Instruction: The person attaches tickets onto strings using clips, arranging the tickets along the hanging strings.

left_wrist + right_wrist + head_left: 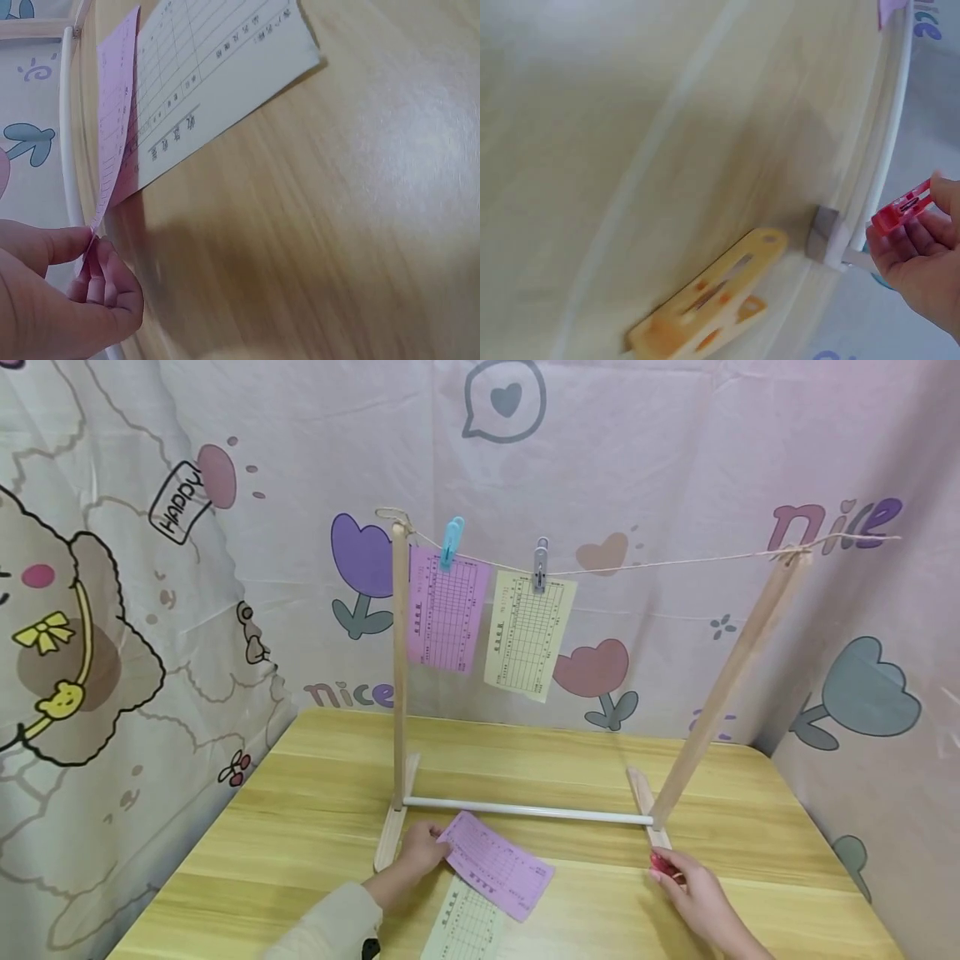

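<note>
My left hand (420,853) pinches one end of a purple printed slip (501,865) between thumb and fingers. Below that slip, and partly covered by it, a pale yellow-green printed slip (467,922) lies on the table. A red clothespin (900,210) is pinched in my right hand (699,895), close to the right foot of a wooden stand. On the stand's string (660,563) hang two slips: a purple one (446,618) under a blue clothespin (452,543), and a pale yellow one (528,639) under a grey clothespin (541,564).
Two wooden posts (401,677) carry the string, joined low down by a white rod (525,810). An orange-yellow clothespin (712,296) lies on the table in the right wrist view. Behind the wooden table (255,868) hangs a printed curtain (660,435).
</note>
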A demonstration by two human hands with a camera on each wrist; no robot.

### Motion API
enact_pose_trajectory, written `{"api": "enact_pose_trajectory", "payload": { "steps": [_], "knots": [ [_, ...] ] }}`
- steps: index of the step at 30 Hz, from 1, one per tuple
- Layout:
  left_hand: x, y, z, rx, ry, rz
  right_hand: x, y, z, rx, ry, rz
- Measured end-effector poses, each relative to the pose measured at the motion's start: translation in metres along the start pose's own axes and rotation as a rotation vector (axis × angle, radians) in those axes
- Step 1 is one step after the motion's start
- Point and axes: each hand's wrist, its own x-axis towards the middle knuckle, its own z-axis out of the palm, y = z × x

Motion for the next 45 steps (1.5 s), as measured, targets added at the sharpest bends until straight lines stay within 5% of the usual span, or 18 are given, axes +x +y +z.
{"api": "enact_pose_trajectory", "payload": {
  "steps": [14, 45],
  "knots": [
    [-0.003, 0.007, -0.008, -0.026, -0.032, 0.084, 0.015, -0.009, -0.002, 0.221, 0.087, -0.045],
    [0.005, 0.060, -0.028, 0.058, -0.072, 0.372, 0.035, -0.031, -0.015, 0.155, 0.068, -0.068]
  ]
}}
